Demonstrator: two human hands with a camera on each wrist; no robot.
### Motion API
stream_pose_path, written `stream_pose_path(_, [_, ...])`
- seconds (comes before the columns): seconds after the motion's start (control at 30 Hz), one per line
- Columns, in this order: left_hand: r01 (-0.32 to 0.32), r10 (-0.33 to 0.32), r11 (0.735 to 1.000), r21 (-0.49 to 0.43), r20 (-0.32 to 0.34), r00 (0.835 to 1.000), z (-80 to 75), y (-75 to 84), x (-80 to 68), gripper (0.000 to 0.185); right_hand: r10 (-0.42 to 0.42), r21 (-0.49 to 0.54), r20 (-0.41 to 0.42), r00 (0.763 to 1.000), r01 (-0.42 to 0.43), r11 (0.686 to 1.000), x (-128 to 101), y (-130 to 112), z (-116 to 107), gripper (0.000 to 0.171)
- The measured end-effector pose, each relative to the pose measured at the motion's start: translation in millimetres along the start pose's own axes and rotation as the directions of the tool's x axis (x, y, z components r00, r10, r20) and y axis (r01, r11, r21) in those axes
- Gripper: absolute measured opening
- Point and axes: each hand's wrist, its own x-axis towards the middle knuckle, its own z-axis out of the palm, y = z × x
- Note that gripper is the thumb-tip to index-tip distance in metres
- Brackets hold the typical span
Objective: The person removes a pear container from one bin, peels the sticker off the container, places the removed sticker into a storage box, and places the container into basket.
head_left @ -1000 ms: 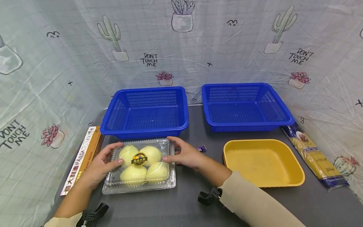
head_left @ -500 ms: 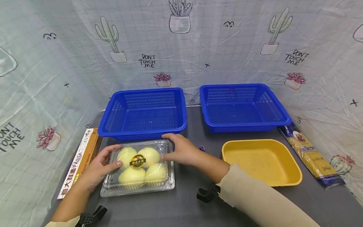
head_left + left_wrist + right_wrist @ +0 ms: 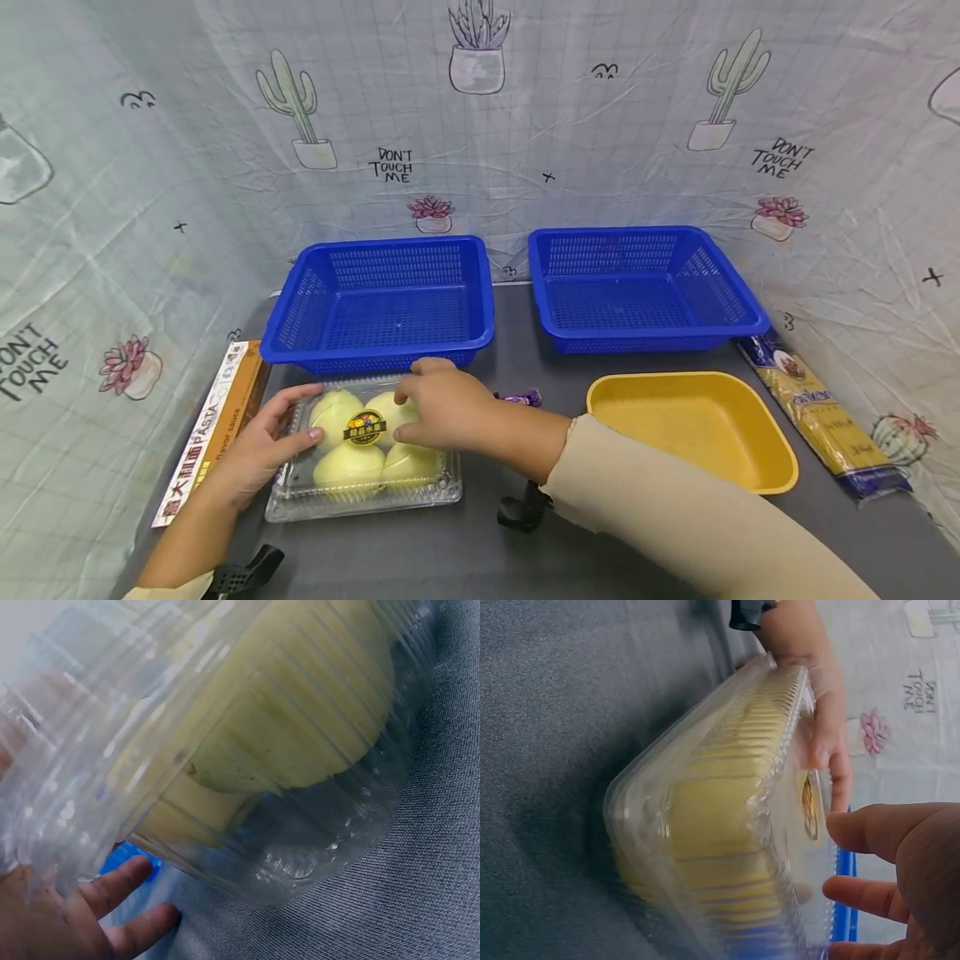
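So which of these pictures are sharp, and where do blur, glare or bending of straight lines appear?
Head view: sharp and evenly lit; wide lens bows the blue baskets and backdrop. Left wrist view: too close, the clear fruit box is soft, with glare on its ribs. Right wrist view: the box wall is blurred, the right hand soft; the grey table is sharper.

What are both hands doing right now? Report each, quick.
Left hand: grips the left edge of the clear fruit box, thumb on the lid.
Right hand: open, fingers resting on the lid.
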Motion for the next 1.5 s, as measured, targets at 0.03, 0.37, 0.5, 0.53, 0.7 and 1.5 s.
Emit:
stream_pose_path(0.03, [0.000,0.000,1.000,-0.004,0.002,1.000,0.3,-0.1,0.2,0.066,-0.007,-0.011,0.004,1.000,0.007,1.000,1.2,-1.2,0.0,0.041])
stream_pose_path(0.37, [-0.001,0.001,1.000,-0.002,-0.004,1.000,1.3,0.4,0.2,0.066,0.000,-0.070,0.045,0.999,0.003,0.998,13.8,-16.7,2.5,0.042])
stream_pose_path(0.5, [0.002,-0.002,1.000,-0.015,0.002,1.000,1.6,0.1,-0.1,0.067,0.009,-0.075,0.038,0.999,-0.006,0.997,17.5,-20.1,7.2,0.038])
stream_pose_path(0.53, [0.004,-0.004,1.000,-0.016,0.003,1.000,1.7,-0.1,-0.2,0.067,0.009,-0.074,0.034,0.999,-0.007,0.997,18.0,-20.8,7.9,0.037])
stream_pose_path(0.7, [0.014,-0.014,1.000,-0.014,-0.002,1.000,1.3,0.7,-0.7,0.067,0.008,-0.047,0.022,1.000,-0.007,0.999,19.6,-23.9,9.5,0.031])
stream_pose_path(1.5, [0.019,-0.019,1.000,0.019,-0.016,1.000,4.2,0.6,-1.0,0.064,-0.041,0.149,-0.109,0.993,0.057,0.987,28.0,-16.3,25.6,0.018])
